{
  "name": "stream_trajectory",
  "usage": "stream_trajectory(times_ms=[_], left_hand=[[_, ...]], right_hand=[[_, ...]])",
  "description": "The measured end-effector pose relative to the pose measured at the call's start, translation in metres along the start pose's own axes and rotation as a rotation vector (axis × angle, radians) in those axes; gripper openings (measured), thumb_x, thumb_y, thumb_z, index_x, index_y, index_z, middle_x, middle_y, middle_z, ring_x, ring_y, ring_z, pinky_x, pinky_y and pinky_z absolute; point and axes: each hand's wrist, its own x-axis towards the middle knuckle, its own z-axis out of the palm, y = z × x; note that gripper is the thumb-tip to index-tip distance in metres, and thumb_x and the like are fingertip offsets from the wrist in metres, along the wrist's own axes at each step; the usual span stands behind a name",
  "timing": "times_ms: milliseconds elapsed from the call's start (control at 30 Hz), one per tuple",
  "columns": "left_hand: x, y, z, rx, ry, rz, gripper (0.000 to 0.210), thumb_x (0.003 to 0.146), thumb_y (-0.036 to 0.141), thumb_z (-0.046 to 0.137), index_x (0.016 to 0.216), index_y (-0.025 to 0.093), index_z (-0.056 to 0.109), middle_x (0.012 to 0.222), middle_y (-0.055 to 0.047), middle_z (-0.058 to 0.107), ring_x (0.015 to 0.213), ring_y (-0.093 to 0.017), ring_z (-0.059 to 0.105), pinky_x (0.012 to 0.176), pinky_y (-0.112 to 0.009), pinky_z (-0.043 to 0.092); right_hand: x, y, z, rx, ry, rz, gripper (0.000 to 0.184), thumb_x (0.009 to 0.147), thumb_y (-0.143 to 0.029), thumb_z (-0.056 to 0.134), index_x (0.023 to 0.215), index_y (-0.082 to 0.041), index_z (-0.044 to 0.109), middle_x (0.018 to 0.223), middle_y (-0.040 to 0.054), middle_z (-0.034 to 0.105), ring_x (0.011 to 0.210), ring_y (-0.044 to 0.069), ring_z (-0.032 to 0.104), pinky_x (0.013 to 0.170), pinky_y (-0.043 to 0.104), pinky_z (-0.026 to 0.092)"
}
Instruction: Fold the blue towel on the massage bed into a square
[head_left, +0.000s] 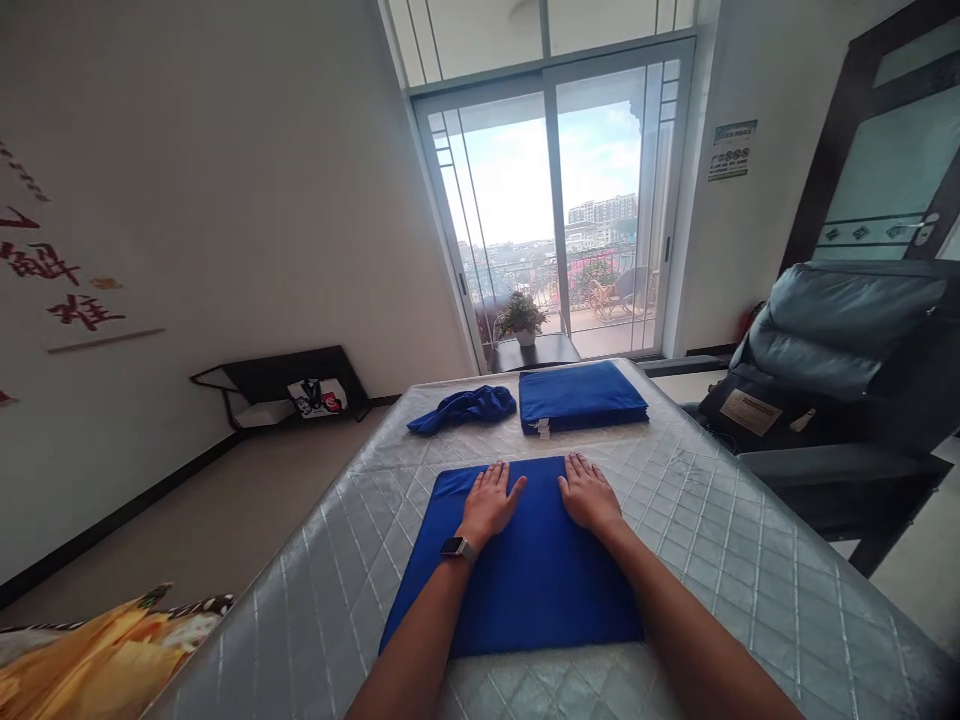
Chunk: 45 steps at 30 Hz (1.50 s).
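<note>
Lying flat and apart, left hand [491, 502] tops the blue cloth [555, 590], right hand [590, 495] its right edge, lower centre of frame

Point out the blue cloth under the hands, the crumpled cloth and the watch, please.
Flat cloth [544, 575], head view: on its top surface.
Crumpled cloth [472, 405], head view: on its bunched folds.
Watch [452, 546], head view: on its dark face.

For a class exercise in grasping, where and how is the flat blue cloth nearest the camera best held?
Probably take the flat blue cloth by its left and right edges, the left grip and right grip coming in from either side and sliding underneath: it lies wide and flat on the quilted mattress.
</note>
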Motion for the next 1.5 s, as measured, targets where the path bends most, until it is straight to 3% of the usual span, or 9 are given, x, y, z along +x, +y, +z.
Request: stream_trajectory(times_ms=[167,300,733,1000,1500], left_hand=[[-0.018,-0.068,-0.017,0.030,-0.037,-0.168,0.087,0.097,0.069,0.006,0.155,0.010,0.033,0.163,-0.015,0.027,0.152,-0.026,0.023,0.124,-0.045,0.020],[-0.025,-0.088,-0.017,0.035,-0.030,-0.197,0.088,0.096,0.071,0.007,0.156,0.011,0.031,0.164,-0.016,0.023,0.153,-0.027,0.021,0.122,-0.045,0.022],[-0.025,-0.088,-0.007,0.004,0.045,-0.188,0.093,0.095,0.072,0.006,0.154,0.005,0.033,0.163,-0.020,0.026,0.152,-0.030,0.022,0.122,-0.044,0.021],[-0.028,-0.084,-0.011,0.031,0.065,-0.235,0.089,0.095,0.073,0.011,0.156,0.012,0.034,0.163,-0.019,0.027,0.150,-0.037,0.025,0.121,-0.053,0.019],[-0.025,-0.085,-0.016,0.049,-0.041,-0.256,0.092,0.094,0.073,0.008,0.158,0.010,0.025,0.165,-0.018,0.021,0.152,-0.032,0.022,0.122,-0.047,0.020]], right_hand=[[-0.002,-0.001,-0.004,0.007,-0.029,0.010,0.067,0.102,-0.039,0.018,0.159,-0.005,0.023,0.166,0.0091,0.019,0.154,0.020,0.013,0.124,0.038,0.008],[-0.002,0.000,-0.006,0.010,-0.027,0.013,0.067,0.102,-0.041,0.018,0.159,-0.007,0.024,0.166,0.0078,0.021,0.154,0.018,0.013,0.124,0.037,0.008],[0.003,0.001,-0.003,-0.083,-0.032,0.051,0.069,0.103,-0.046,0.020,0.159,-0.005,0.021,0.167,0.0096,0.019,0.154,0.019,0.013,0.124,0.034,0.009],[0.002,-0.003,-0.006,-0.105,-0.049,0.063,0.069,0.103,-0.046,0.020,0.159,-0.005,0.020,0.167,0.0098,0.019,0.154,0.019,0.013,0.124,0.033,0.009],[0.003,-0.003,-0.007,-0.019,-0.061,0.079,0.072,0.102,-0.048,0.021,0.160,-0.006,0.020,0.167,0.0093,0.016,0.154,0.019,0.011,0.124,0.033,0.006]])
